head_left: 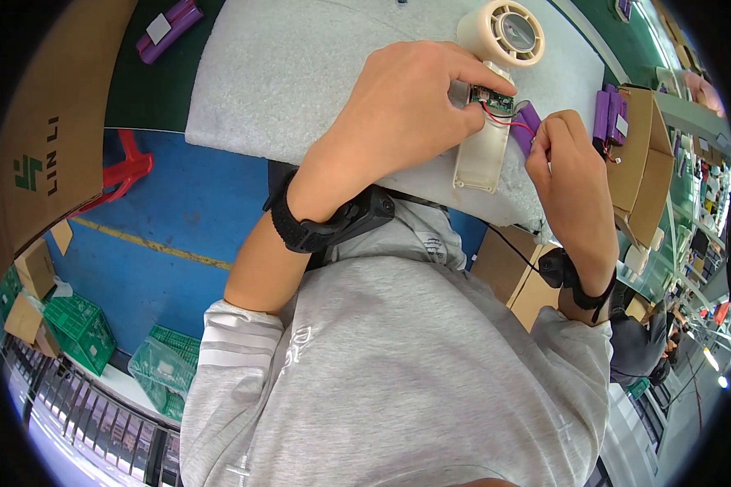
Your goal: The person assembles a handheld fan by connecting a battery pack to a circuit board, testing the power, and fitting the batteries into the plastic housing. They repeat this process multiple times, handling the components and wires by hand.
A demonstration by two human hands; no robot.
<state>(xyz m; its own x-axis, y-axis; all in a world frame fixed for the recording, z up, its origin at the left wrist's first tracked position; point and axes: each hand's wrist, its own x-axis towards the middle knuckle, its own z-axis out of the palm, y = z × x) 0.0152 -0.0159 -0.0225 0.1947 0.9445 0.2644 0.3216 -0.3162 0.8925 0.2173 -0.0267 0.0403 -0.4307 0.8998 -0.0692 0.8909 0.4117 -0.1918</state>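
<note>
A cream handheld fan (481,166) lies on the white foam sheet, its round head pointing away from me and its handle housing laid open. Inside the handle sits a small green circuit board (499,101), with red and black wires running from it toward a purple cylindrical battery (525,123). My left hand (418,109) grips the fan across the board, index finger beyond it and thumb on the near side. To the right of the handle, my right hand (573,158) pinches the battery's near end. Its fingertips partly hide that end and the wires there.
White foam sheet (260,81) covers the bench. Another purple battery pack (169,31) lies at the far left, and more purple batteries (611,118) rest by an open cardboard box (646,162) at right. A large carton (65,97) and red stool (130,166) stand left.
</note>
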